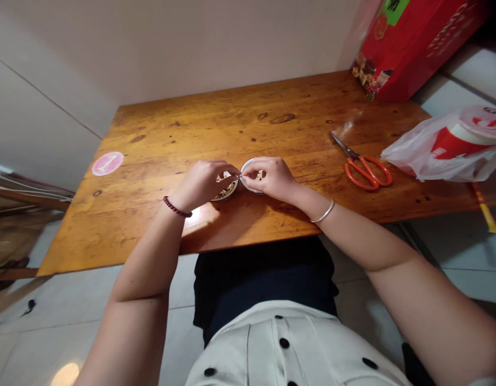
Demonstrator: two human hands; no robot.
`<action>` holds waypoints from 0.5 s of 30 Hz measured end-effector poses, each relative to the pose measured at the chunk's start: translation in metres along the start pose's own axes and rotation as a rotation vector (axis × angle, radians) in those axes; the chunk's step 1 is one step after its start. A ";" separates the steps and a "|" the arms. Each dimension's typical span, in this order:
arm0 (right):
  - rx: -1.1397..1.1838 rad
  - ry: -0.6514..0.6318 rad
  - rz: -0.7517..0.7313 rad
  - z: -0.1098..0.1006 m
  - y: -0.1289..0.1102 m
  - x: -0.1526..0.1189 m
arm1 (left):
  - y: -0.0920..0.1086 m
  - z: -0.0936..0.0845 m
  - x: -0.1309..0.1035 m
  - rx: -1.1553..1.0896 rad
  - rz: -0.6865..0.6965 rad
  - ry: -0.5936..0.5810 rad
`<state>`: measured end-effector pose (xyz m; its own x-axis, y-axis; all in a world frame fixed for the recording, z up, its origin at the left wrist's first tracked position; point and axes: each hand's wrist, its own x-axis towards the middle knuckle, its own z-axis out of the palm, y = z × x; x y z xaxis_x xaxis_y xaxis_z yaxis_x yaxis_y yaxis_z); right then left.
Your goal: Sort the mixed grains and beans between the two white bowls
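Observation:
My left hand (209, 182) and my right hand (272, 177) meet fingertip to fingertip above two small round bowls that stand side by side on the wooden table (183, 134). Thumb and forefinger of each hand are pinched together; whatever is between them is too small to make out. Under my left hand, the left bowl (227, 194) holds small pale and dark bits. The right bowl (248, 166), with a white rim, sits partly hidden behind my right hand and has pale bits in it.
Scissors with orange handles (368, 172) lie right of my hands. Farther right is a drink cup (460, 139) in a clear plastic bag, with a red box (416, 53) behind it. A pink round sticker (107, 163) marks the table's left side. A wall borders the back.

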<state>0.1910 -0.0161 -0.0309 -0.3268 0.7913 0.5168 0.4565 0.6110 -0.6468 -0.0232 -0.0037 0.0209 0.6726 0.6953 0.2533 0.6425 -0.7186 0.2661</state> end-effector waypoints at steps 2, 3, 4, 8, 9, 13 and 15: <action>0.006 -0.003 0.023 -0.001 -0.001 0.000 | 0.000 -0.001 0.000 -0.004 0.010 0.006; 0.012 -0.005 0.035 -0.001 -0.001 0.000 | 0.000 -0.001 0.000 -0.004 0.017 0.012; 0.020 -0.008 0.047 -0.001 -0.001 0.001 | 0.000 -0.001 0.000 0.000 0.024 0.021; 0.058 -0.005 0.096 -0.001 0.000 0.002 | 0.003 -0.002 0.000 0.074 0.040 0.043; 0.069 -0.002 0.113 -0.001 0.000 0.002 | 0.003 -0.002 0.000 0.095 0.043 0.044; 0.095 -0.011 0.194 0.002 0.005 0.002 | 0.004 -0.001 -0.001 0.112 0.063 0.077; 0.109 -0.010 0.225 0.003 0.007 0.003 | 0.003 0.000 -0.001 0.081 0.058 0.104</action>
<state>0.1909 -0.0095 -0.0357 -0.2351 0.9076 0.3477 0.4270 0.4178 -0.8019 -0.0213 -0.0065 0.0212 0.6702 0.6477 0.3623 0.6344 -0.7533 0.1733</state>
